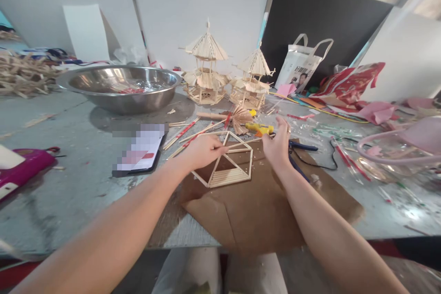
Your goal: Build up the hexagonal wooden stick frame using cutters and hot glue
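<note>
Between finger and thumb, my left hand (206,150) pinches one end of a thin wooden stick (246,143). The stick slants over a hexagonal frame of pale sticks (249,165), one lower section of which is filled with parallel sticks. My right hand (278,143) is at the stick's other end, thumb and finger closed there, other fingers raised. Right behind those fingers is a yellow glue gun (259,128) with an orange trigger. Blue-handled pliers (303,146) lie beside the right wrist. Under the frame is a brown sheet (262,211).
Two stick pagodas (206,78) stand at the back. A steel basin (131,101) and a phone (141,149) are to the left, a purple device (29,167) farther left. Loose sticks (182,133) lie behind the frame. A tote bag (298,66) and pink items (377,112) sit at right.
</note>
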{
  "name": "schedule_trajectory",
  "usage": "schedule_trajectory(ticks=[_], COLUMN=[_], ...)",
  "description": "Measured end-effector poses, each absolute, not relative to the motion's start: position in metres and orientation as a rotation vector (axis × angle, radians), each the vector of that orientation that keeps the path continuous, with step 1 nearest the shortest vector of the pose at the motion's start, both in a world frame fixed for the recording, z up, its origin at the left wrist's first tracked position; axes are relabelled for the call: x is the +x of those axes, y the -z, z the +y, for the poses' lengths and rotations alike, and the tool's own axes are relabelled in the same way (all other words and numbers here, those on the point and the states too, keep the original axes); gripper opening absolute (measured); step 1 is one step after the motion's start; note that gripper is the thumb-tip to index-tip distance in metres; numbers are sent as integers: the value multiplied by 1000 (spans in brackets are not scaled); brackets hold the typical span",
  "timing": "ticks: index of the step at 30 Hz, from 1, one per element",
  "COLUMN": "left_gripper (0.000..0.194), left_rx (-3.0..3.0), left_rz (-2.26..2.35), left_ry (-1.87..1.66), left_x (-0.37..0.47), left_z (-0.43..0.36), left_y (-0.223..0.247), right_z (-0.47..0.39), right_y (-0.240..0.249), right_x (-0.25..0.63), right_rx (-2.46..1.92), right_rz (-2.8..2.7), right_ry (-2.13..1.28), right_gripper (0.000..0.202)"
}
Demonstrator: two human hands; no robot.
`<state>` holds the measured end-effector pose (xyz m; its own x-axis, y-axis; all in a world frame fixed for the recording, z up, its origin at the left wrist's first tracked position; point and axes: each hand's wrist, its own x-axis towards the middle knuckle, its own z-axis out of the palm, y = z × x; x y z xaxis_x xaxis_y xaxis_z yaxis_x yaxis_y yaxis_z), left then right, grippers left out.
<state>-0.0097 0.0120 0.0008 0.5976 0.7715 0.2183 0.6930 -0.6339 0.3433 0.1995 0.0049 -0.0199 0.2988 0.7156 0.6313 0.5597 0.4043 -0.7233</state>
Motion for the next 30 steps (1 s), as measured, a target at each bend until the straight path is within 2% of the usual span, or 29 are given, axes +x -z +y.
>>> schedule_trajectory(ticks=[1, 3, 5, 8, 15, 18, 23, 30], left_gripper=[41, 40, 40, 42, 42, 30, 28, 23], left_rx=[2578, 2516, 2452, 2375, 2330, 2343, 2385, 2410], left_rz=[1197, 1174, 1156, 1145, 1190, 1168, 1208, 1084], left_ry=[-533, -572, -564, -482, -350, -226, -7, 31], left_x=[-8, -5, -4, -4, -14, -19, -16, -11], left_z=[10, 9, 8, 9, 11, 12, 9, 8], left_y=[0, 1, 3, 5, -8, -12, -11, -4], right_z=[1, -8, -16, -22, -20, -19, -20, -19], right_y=[18, 13, 10, 8, 5, 2, -1, 6], right_x=[197, 189, 182, 176, 183, 187, 190, 184], right_rx=[-1276, -1247, -1148, -1175, -1497, -1557, -1558, -1468], right_rz=[-1448, -1692, -2050, -2362, -2416, -2387, -2348, -2399], right_ry=[64, 249, 180, -44, -244, -229, -200, -283], right_gripper=[38, 30, 21, 23, 23, 22, 20, 25])
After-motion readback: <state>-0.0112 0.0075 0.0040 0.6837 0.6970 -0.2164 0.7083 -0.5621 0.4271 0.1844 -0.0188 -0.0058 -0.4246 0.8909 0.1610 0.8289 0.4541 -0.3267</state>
